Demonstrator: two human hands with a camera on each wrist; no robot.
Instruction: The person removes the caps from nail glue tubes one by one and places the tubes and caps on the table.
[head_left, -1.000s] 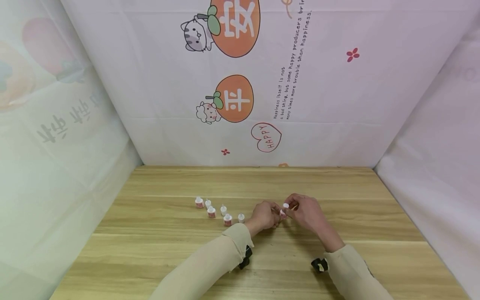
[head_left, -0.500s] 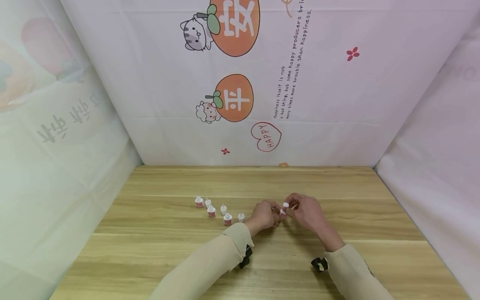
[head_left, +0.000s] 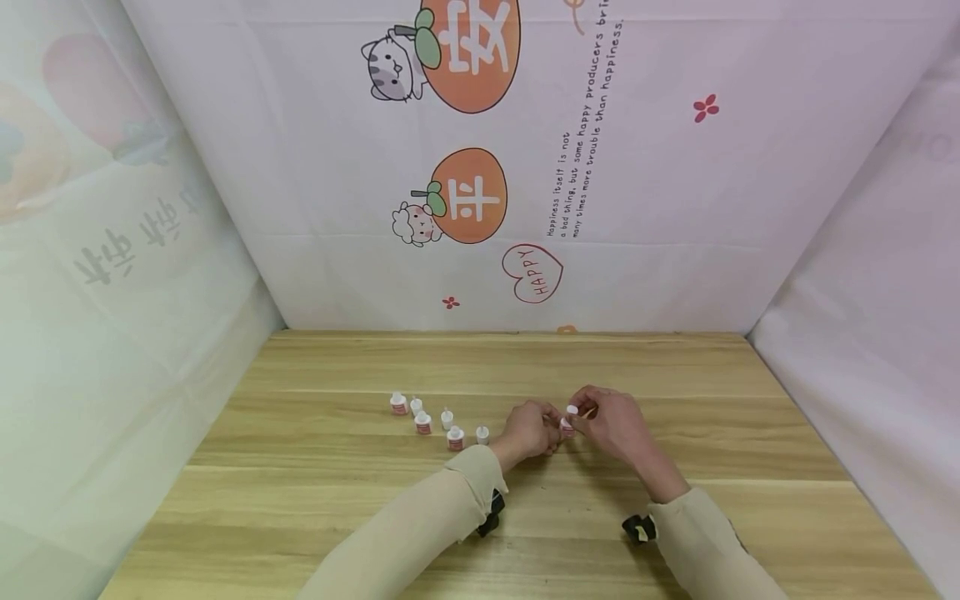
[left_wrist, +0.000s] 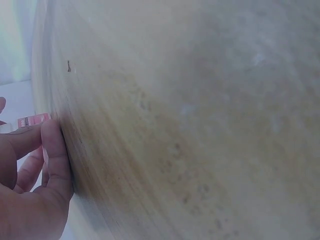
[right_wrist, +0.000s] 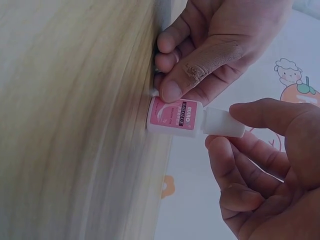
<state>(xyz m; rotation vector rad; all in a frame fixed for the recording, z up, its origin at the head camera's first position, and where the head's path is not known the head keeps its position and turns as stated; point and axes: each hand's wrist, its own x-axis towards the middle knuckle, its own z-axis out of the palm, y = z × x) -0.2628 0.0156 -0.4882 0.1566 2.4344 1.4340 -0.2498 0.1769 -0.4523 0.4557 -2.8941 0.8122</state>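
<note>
A small nail glue bottle [right_wrist: 172, 117] with a pink label stands upright on the table between both hands. Its white cap [right_wrist: 222, 122] sits at the bottle's neck. My left hand [head_left: 528, 429] holds the bottle's body from the left, the thumb over the label's edge in the right wrist view. From the right, my right hand [head_left: 615, 421] pinches the cap between thumb and fingers. In the left wrist view, the left fingers [left_wrist: 55, 155] hide most of the bottle, and only part of the pink label shows.
Left of the hands stand three similar bottles, the nearest bottle [head_left: 455, 439] close to the left wrist. Beside them are three white caps with thin stems pointing up, one cap [head_left: 482, 435] by the left sleeve. Printed white cloth [head_left: 637, 283] walls in the wooden table [head_left: 360, 517].
</note>
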